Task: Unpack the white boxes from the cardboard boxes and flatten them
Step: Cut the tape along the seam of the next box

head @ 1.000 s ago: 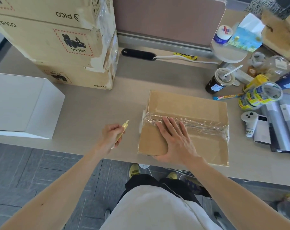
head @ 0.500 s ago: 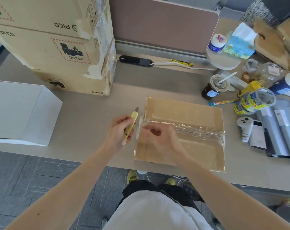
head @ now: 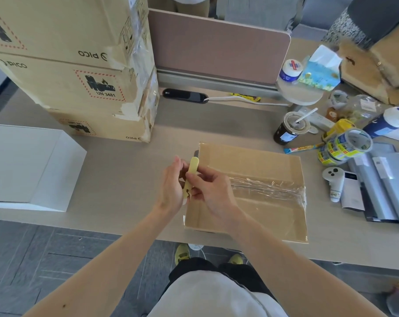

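- The box (head: 262,216) is lying flat on the desk (head: 125,184) with its flaps closed. Clear tape (head: 269,187) is running along its top seam and wrapping over its right edge. No cut is showing in the tape.
- The knife (head: 191,173), a yellow cutter, is standing nearly upright just off the box's left edge. Its dark tip is pointing toward the box's far-left corner.
- The left hand (head: 172,186) is holding the knife's lower handle from the side away from the box. Its fingers are only lightly bent and its thumb is hidden.
- The right hand (head: 213,193) is reaching across the box's left end and pinching the handle at mid-length with curled fingers.
- Step in hand, as judged: the person is preparing to slit the tape. Both hands are working on the knife, either setting the blade or changing grip; which one cannot be told.
- The next move is calling for one hand to steady the box while the other draws the blade shallowly along the taped seam, sparing whatever is packed inside.
- A white box (head: 29,165) is sitting well to the left of the box, not flattened.
- A stack (head: 68,76) of three more cardboard boxes is standing behind and to the left of the box, awaiting unpacking.
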